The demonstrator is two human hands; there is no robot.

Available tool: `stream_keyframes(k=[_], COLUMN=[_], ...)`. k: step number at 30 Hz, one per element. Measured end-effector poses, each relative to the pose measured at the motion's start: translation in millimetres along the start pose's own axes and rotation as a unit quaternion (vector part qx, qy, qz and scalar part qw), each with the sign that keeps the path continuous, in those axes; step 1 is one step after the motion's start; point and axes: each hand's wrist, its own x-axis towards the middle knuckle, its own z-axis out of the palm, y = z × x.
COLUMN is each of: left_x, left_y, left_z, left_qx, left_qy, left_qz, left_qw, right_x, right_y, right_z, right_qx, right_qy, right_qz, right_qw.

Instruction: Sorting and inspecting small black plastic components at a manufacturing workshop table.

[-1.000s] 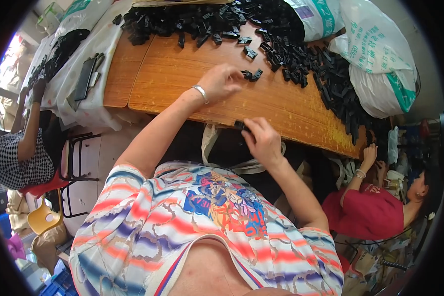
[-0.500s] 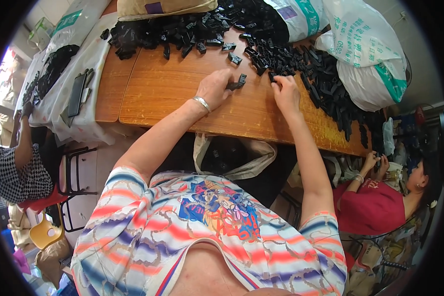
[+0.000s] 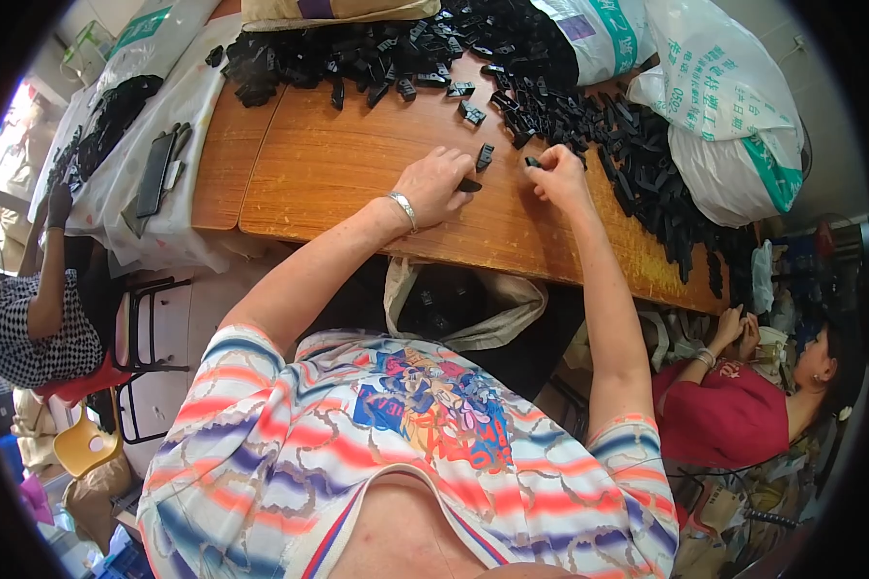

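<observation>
My left hand (image 3: pixel 433 189), with a bracelet at its wrist, is closed over the wooden table (image 3: pixel 348 164). A small black plastic part (image 3: pixel 469 184) sticks out from between its thumb and fingers. My right hand (image 3: pixel 560 178) pinches another small black plastic part (image 3: pixel 532 163) just in front of the pile. Between the two hands lies a single loose black part (image 3: pixel 485 156), touched by neither. The fingers partly cover both held parts, so their full shape is hidden.
A large heap of black plastic parts (image 3: pixel 377 60) spreads across the far side and down the right. White sacks (image 3: pixel 724 116) stand at the right. An open cloth bag (image 3: pixel 512 323) hangs below the near edge. Co-workers sit left (image 3: pixel 39 328) and right (image 3: pixel 724 410).
My right hand has drawn back from the pile's edge with a black part. My left hand has shifted slightly right and nearer, its part now apart from the loose one on the table.
</observation>
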Motion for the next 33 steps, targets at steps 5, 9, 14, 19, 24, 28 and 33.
stream_keyframes(k=[5, 9, 14, 19, 24, 28, 33], left_x=[0, 2, -6, -18, -25, -26, -25], left_y=[3, 11, 15, 12, 3, 2, -1], left_z=[-2, -6, -4, -6, -5, -2, 0], left_qx=[0.006, 0.022, 0.022, -0.010, 0.003, 0.009, 0.004], left_qy=[-0.008, -0.041, -0.023, 0.004, 0.053, 0.042, 0.036], left_qz=[-0.016, -0.036, -0.014, -0.023, -0.049, -0.057, -0.066], left_qw=[1.000, 0.998, 0.999, 1.000, 0.997, 0.997, 0.997], right_x=[-36, -47, -61, -82, -92, -91, -74], right_y=[8, 10, 15, 15, 20, 0, -22], right_z=[17, 25, 43, 42, 30, 41, 73], right_qx=[0.146, 0.246, 0.296, -0.140, -0.174, -0.089, -0.046], right_qy=[-0.017, -0.077, -0.008, 0.176, 0.118, 0.094, 0.114], right_qz=[-0.092, -0.048, -0.064, -0.287, -0.274, -0.267, -0.320], right_qw=[0.985, 0.965, 0.953, 0.931, 0.939, 0.955, 0.939])
